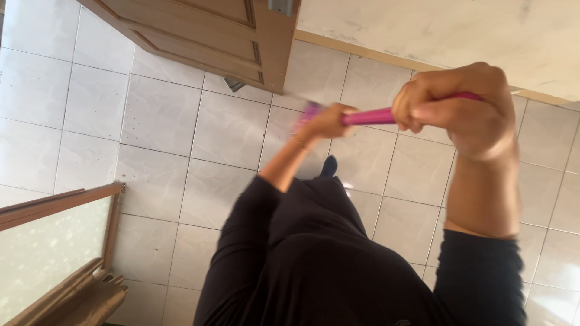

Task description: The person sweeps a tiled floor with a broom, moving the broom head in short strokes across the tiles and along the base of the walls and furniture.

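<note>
Pink handle runs almost level across the upper middle of the view, held above the tiled floor by both hands of the person in black clothing. The right hand is closed in a full fist around the near end; the left hand, blurred, is wrapped around it farther along, toward the wooden door. The far end past the left hand smears out, so what sits on it cannot be told.

The step in hand looks like working a long-handled tool over the floor, mid-stroke, judging by the 2-handed grip and the blur. A further stroke would call for both grips staying firm and the handle kept clear of the door's lower corner.

The handle looks thin, straight, smooth and bright magenta. A wooden frame with a pale panel stands at the lower left edge of the floor, and a pale wall meets the floor along a tan skirting strip at upper right.
</note>
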